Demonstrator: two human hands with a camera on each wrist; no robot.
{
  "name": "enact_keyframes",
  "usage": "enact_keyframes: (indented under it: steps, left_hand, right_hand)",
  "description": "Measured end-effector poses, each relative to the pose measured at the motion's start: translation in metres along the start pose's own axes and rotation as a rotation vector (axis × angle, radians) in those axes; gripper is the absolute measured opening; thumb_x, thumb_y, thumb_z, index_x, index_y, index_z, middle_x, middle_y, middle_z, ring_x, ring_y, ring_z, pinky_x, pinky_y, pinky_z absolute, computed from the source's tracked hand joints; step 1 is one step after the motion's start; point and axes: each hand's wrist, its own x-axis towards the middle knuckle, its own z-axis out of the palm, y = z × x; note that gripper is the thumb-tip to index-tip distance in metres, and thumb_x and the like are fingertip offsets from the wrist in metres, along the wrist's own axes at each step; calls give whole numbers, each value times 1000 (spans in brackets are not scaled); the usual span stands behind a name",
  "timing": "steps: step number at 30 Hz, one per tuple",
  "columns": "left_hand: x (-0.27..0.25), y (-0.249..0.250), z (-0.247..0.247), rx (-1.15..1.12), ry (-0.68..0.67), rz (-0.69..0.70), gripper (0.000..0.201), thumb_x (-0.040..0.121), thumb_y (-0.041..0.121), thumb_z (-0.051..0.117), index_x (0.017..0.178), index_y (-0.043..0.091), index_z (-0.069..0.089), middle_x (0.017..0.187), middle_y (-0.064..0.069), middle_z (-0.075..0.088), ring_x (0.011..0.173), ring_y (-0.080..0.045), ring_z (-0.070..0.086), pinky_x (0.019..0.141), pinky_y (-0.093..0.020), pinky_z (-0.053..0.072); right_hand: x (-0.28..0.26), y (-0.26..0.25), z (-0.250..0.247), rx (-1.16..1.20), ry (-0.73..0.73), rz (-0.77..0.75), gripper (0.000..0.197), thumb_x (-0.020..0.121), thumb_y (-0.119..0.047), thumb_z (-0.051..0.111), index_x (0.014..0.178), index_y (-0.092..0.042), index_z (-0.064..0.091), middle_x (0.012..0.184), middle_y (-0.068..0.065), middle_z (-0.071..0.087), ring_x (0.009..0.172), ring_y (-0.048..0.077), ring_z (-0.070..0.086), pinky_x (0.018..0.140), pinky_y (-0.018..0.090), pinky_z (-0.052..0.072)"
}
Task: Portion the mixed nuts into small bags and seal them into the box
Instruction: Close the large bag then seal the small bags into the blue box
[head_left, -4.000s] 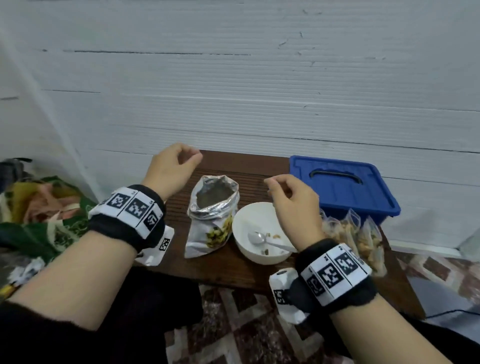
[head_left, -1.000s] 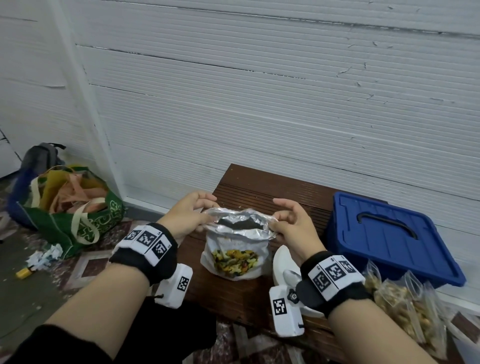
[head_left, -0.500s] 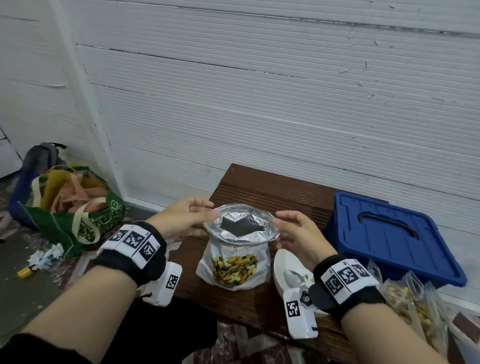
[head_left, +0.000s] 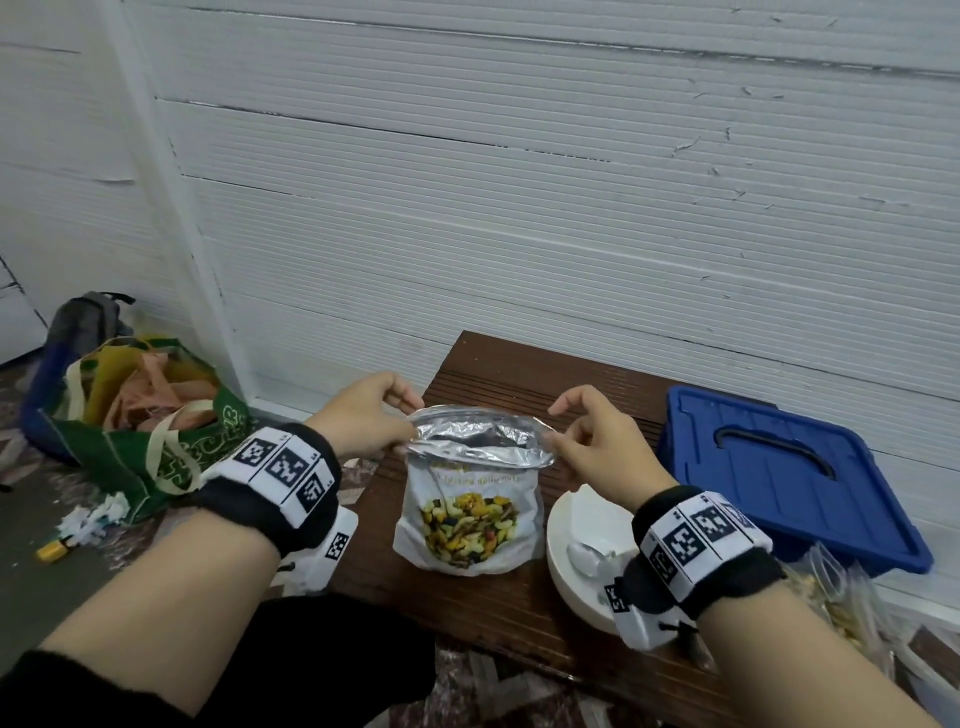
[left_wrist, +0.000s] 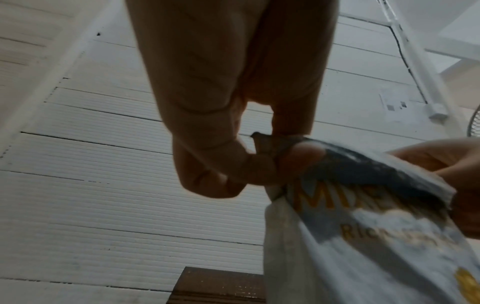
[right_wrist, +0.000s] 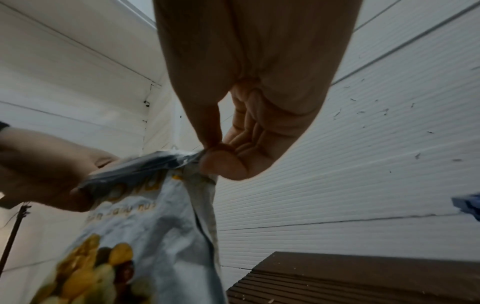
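A foil mixed nuts bag (head_left: 470, 499) stands upright on the brown wooden bench (head_left: 498, 618), its silver mouth pulled into a narrow slit. My left hand (head_left: 402, 428) pinches the mouth's left corner, and in the left wrist view the left hand (left_wrist: 262, 164) has thumb and fingers clamped on the foil edge of the bag (left_wrist: 363, 236). My right hand (head_left: 558, 434) pinches the right corner; in the right wrist view the right hand (right_wrist: 211, 153) holds the bag (right_wrist: 145, 226) by its edge. The blue box (head_left: 789, 473) sits lid-on to the right.
A white bowl (head_left: 571, 525) with a spoon (head_left: 584, 556) lies under my right wrist. Several small clear filled bags (head_left: 841, 603) lean at the bench's right end. A green tote bag (head_left: 140, 415) and paper scraps are on the floor at left. White wall panels stand behind.
Both hands took hold of the bag's mouth. It stood rounded half a second ago and is now stretched sideways and flatter. The bag has stayed in place on the bench.
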Motion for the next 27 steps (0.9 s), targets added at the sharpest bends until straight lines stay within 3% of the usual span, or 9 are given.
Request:
enact_keyframes:
  steps: [2, 4, 7, 8, 10, 14, 19, 24, 27]
  left_hand:
    - [-1, -3, 0, -151, -26, -28, 21, 80, 7, 73, 94, 12, 59, 94, -6, 63, 67, -12, 65, 65, -28, 55]
    - [-6, -8, 0, -247, -102, -32, 22, 80, 9, 73, 97, 13, 61, 100, -6, 66, 85, -13, 66, 72, -21, 56]
    - [-8, -22, -5, -201, -198, -4, 46, 66, 18, 85, 107, 23, 64, 113, 4, 69, 111, -12, 62, 94, -28, 49]
    - [-9, -24, -6, -232, -222, -1, 50, 66, 13, 85, 110, 24, 64, 115, 5, 69, 113, -12, 61, 98, -30, 49]
    - [-9, -25, -5, -291, -235, 6, 53, 72, -7, 76, 113, 23, 61, 114, 3, 70, 110, -12, 64, 94, -27, 52]
    - [-11, -16, 6, -113, -59, 109, 48, 68, -2, 81, 103, 25, 63, 97, 5, 73, 92, -6, 69, 81, -18, 55]
    - [-5, -18, 10, -9, 147, 169, 30, 68, 3, 83, 82, 26, 72, 83, 7, 73, 82, -14, 69, 81, -30, 57]
    - [-4, -17, 11, -1, 180, 162, 26, 68, 3, 82, 69, 26, 71, 65, 13, 71, 73, -11, 67, 79, -34, 58]
    - [-3, -20, 10, -28, 195, 141, 20, 69, 4, 82, 70, 22, 73, 67, 7, 72, 75, -16, 69, 81, -40, 58]
  right_hand:
    - [-1, 4, 1, 135, 18, 58, 19, 88, -17, 67, 97, -19, 51, 61, 6, 58, 57, 23, 64, 56, 38, 58]
    - [-5, 10, 3, 301, -3, 143, 23, 87, -15, 68, 103, -11, 52, 65, 6, 58, 62, 29, 65, 63, 43, 59]
    - [-13, 19, 9, 547, -43, 225, 37, 84, -5, 68, 116, -1, 51, 76, 10, 62, 69, 30, 66, 71, 40, 58]
    - [-15, 21, 10, 629, -50, 232, 39, 83, -1, 68, 118, -2, 52, 79, 11, 64, 73, 30, 66, 74, 38, 59]
    - [-18, 25, 11, 740, -64, 223, 43, 79, 5, 68, 118, -6, 55, 85, 12, 67, 84, 30, 67, 79, 38, 58]
    - [-18, 29, 16, 672, -39, 160, 45, 74, 10, 70, 115, -5, 62, 89, 6, 73, 85, 18, 70, 73, 26, 57]
    - [-15, 27, 15, 603, 3, 105, 29, 81, 10, 65, 105, -4, 69, 92, 8, 75, 86, 16, 71, 73, 22, 56]
    - [-12, 26, 17, 517, 23, 79, 21, 86, 8, 60, 98, -6, 70, 79, 8, 73, 75, 16, 68, 74, 26, 57]
    - [-13, 24, 17, 415, 37, 44, 29, 80, 9, 68, 100, -12, 69, 80, 3, 71, 77, 11, 67, 75, 26, 58]
